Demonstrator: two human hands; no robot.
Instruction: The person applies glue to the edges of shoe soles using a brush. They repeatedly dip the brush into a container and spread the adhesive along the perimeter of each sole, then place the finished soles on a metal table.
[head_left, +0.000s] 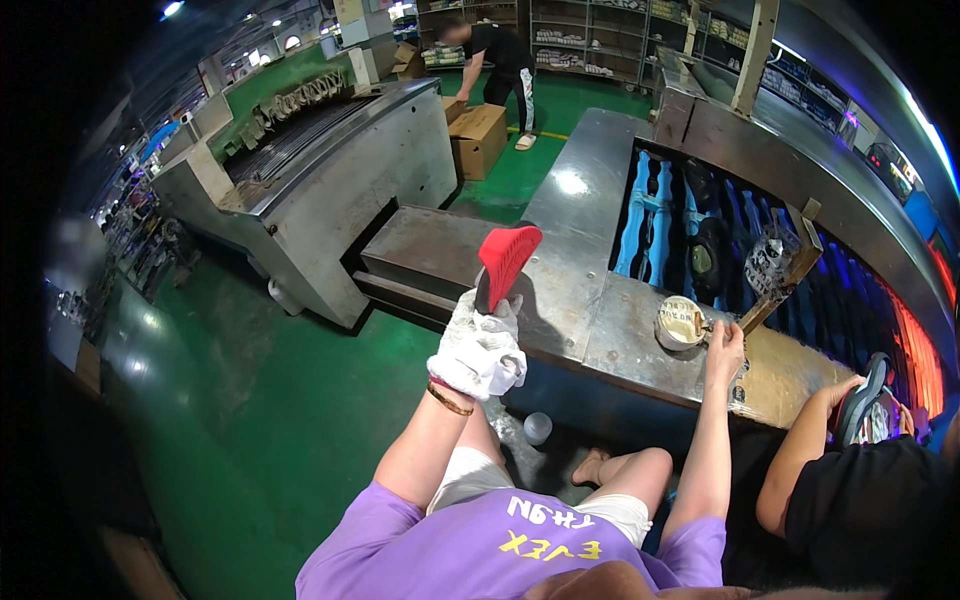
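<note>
My left hand, in a white glove, is closed around the lower end of a red shoe sole with a black edge. It holds the sole up, tilted, over the near edge of the metal bench. On the right, my bare right hand pinches the handle of a brush. The brush's far end reaches into a white cup of pale, creamy paste, so its bristles are hidden. That cup stands on the metal bench top.
A conveyor carrying blue pieces runs behind the cup. Close on my right, a co-worker holds a shoe. A grey machine stands at left; another person bends over a cardboard box. A pale cup is near my legs.
</note>
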